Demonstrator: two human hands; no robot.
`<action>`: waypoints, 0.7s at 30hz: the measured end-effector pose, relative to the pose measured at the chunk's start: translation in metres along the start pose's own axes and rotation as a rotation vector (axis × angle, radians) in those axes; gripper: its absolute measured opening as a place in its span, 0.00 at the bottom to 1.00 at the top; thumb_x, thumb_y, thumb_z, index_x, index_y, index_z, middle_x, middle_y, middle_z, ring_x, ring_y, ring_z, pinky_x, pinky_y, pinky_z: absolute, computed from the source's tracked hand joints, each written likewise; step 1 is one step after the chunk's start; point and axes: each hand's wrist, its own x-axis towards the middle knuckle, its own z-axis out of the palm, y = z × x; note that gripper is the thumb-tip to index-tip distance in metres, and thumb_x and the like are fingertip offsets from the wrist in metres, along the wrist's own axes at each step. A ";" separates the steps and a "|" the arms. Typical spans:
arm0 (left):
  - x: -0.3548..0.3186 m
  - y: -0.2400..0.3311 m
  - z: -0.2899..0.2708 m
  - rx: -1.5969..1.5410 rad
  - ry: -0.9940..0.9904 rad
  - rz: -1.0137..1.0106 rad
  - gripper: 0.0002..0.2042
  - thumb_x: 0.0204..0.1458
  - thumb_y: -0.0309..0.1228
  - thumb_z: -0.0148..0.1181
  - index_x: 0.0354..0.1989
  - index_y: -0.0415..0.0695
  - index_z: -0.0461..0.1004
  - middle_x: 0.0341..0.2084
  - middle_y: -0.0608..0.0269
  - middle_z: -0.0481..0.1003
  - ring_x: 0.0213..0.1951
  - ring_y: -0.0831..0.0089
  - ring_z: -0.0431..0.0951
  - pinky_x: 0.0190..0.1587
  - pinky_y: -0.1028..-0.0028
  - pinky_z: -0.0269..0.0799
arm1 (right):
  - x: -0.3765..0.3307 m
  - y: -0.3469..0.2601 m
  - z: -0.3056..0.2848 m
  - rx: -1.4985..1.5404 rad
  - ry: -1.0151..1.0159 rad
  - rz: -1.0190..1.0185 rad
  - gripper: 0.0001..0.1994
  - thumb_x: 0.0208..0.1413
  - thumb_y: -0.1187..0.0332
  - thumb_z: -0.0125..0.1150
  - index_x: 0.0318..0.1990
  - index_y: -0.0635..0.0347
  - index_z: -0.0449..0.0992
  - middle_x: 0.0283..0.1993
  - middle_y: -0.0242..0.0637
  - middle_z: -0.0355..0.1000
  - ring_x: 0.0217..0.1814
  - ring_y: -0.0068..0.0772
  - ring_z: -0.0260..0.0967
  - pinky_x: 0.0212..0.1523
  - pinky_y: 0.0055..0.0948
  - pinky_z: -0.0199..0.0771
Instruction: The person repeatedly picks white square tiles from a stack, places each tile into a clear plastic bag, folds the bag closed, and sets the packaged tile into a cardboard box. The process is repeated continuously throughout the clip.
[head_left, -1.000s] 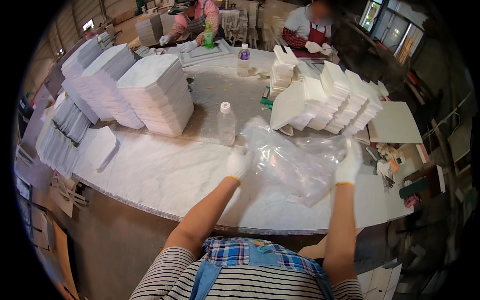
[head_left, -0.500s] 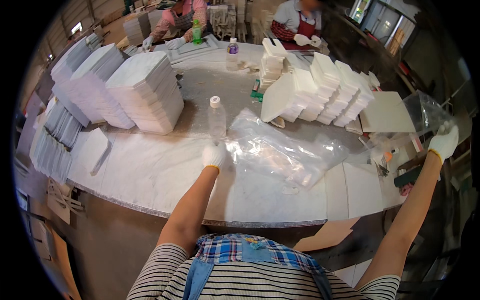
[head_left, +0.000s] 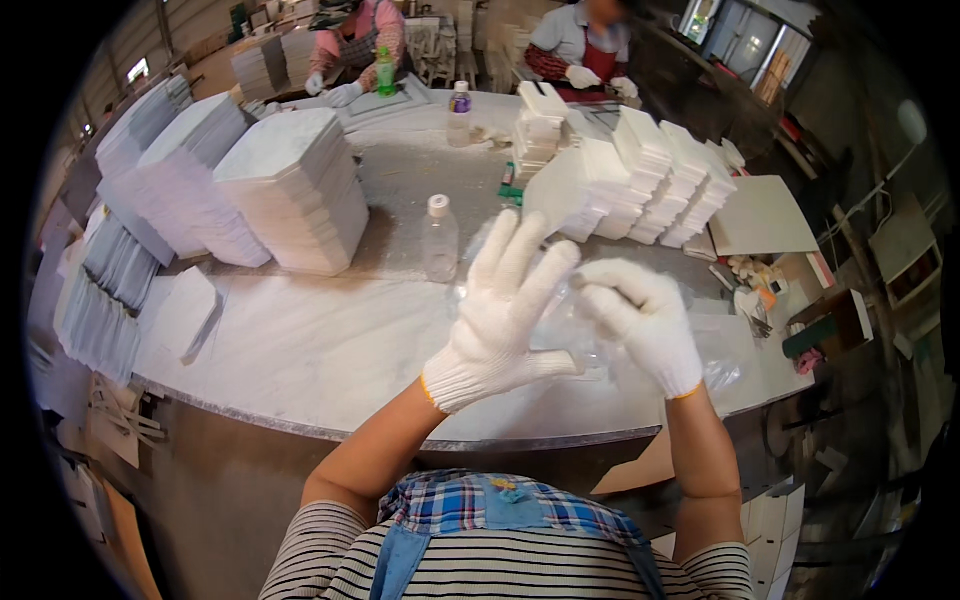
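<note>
Both my hands wear white knitted gloves with yellow cuffs and are raised above the table's front part. My left hand [head_left: 500, 315] is open, fingers spread upward and thumb out to the right. Close by on its right, my right hand [head_left: 650, 325] has its fingers curled in a pinch toward the left fingertips; motion blurs it, and what it pinches I cannot make out. Clear plastic film [head_left: 722, 372] lies behind and below the hands, mostly hidden by them. A clear bottle with a white cap [head_left: 440, 240] stands just beyond my left hand.
Tall stacks of white tiles [head_left: 290, 190] stand at the left, and more white stacks [head_left: 645, 165] at the right. A flat board [head_left: 765, 215] lies at the right end, near small tools. Two people work across the table, by a green bottle [head_left: 385, 72] and a purple-labelled bottle [head_left: 459, 115].
My left hand has risen from beside the bottle and spread its fingers. My right hand has come in from the far right, where it held up clear plastic, to beside the left.
</note>
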 end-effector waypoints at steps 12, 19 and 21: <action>-0.068 -0.036 -0.108 -0.790 -0.130 -0.800 0.09 0.56 0.31 0.62 0.37 0.36 0.79 0.29 0.62 0.78 0.30 0.79 0.76 0.35 0.77 0.72 | 0.009 -0.023 0.127 0.214 0.009 0.081 0.17 0.60 0.71 0.63 0.56 0.61 0.75 0.37 0.29 0.73 0.35 0.17 0.68 0.38 0.20 0.71; -0.083 -0.049 -0.158 -0.607 -0.097 -0.839 0.12 0.57 0.33 0.59 0.32 0.33 0.78 0.19 0.63 0.73 0.23 0.82 0.71 0.27 0.76 0.68 | -0.037 0.020 0.218 0.065 0.030 -0.009 0.48 0.46 0.62 0.76 0.73 0.60 0.54 0.65 0.49 0.65 0.61 0.43 0.70 0.59 0.38 0.70; -0.082 -0.047 -0.168 -0.585 -0.109 -0.899 0.11 0.57 0.33 0.59 0.32 0.36 0.77 0.20 0.67 0.73 0.22 0.84 0.70 0.24 0.79 0.66 | -0.058 0.039 0.248 0.045 0.128 -0.004 0.50 0.44 0.60 0.78 0.72 0.63 0.53 0.64 0.51 0.65 0.61 0.44 0.70 0.59 0.39 0.71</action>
